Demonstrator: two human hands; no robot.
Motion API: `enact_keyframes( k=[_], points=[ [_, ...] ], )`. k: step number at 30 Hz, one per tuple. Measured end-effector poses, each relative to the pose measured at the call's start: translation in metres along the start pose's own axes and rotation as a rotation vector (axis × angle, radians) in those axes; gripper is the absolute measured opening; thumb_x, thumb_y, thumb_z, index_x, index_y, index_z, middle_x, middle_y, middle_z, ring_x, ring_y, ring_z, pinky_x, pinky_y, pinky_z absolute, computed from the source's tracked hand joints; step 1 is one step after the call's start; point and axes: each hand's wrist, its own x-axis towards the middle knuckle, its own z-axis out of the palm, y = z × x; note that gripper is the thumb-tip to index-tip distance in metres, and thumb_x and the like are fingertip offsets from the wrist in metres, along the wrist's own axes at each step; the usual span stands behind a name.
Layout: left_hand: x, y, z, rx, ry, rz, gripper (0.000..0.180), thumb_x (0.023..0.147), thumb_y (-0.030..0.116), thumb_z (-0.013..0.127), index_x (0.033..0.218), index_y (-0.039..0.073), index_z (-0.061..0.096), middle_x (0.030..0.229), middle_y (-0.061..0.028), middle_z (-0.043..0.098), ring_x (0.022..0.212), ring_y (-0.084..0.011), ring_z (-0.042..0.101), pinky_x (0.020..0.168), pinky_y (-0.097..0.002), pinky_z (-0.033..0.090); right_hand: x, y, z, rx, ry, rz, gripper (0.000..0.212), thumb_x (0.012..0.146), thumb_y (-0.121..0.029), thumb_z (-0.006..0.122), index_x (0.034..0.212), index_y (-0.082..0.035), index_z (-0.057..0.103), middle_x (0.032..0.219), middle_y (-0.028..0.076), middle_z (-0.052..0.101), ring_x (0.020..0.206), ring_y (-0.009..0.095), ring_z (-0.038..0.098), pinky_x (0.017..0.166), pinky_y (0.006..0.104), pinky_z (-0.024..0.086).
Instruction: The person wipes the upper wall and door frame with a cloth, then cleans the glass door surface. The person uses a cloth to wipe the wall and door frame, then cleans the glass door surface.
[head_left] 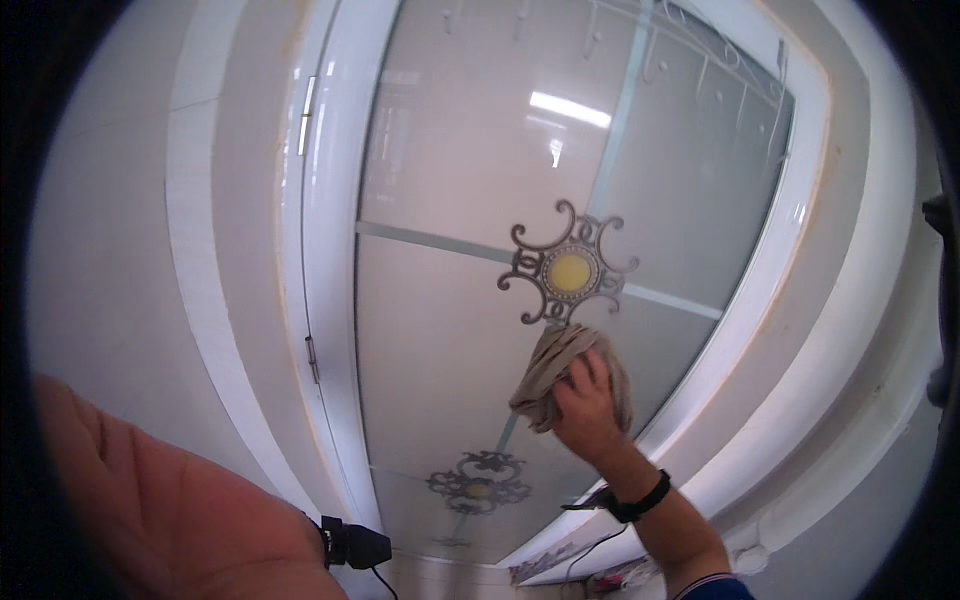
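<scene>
My right hand grips a bunched grey-brown cloth and presses it against a frosted glass door. The cloth lies just under a dark scrolled ornament with a yellow round centre. Around my right wrist is a black band. Very close to the camera at the lower left, my left hand looms large with its palm side showing. Its fingers run out of the picture, so their pose is hidden. A small black device with a cord sits by the left wrist.
White framing with metal hinges borders the glass on the left. A white hook rack spans the top of the door. Lower on the glass is a second scrolled ornament. Some small coloured items lie near the door's bottom right.
</scene>
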Motion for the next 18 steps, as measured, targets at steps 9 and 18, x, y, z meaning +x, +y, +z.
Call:
enact_keyframes(
  k=[9,18],
  points=[
    [-0.017,-0.016,0.063,-0.068,-0.017,-0.043,0.063,0.109,0.048,0.053,0.154,0.004,0.043,0.094,-0.009,0.068,0.079,-0.0182,0.061,0.074,-0.032,0.05,0.038,0.062,-0.062,-0.328,0.238,0.131,0.052,0.088,-0.021,0.084,0.134,-0.004,0.067,0.148,0.026,0.058,0.148,0.051,0.043,0.122,0.0684,0.035],
    [-0.062,-0.044,0.079,-0.234,-0.086,-0.308,0.071,0.11,0.053,0.05,0.16,0.005,0.036,0.093,-0.0089,0.067,0.076,-0.0175,0.059,0.073,-0.0316,0.049,0.151,0.137,-0.115,-0.267,0.581,0.205,0.059,0.084,0.007,0.072,0.141,0.002,0.057,0.147,0.026,0.05,0.138,0.049,0.048,0.119,0.057,0.038]
  ],
)
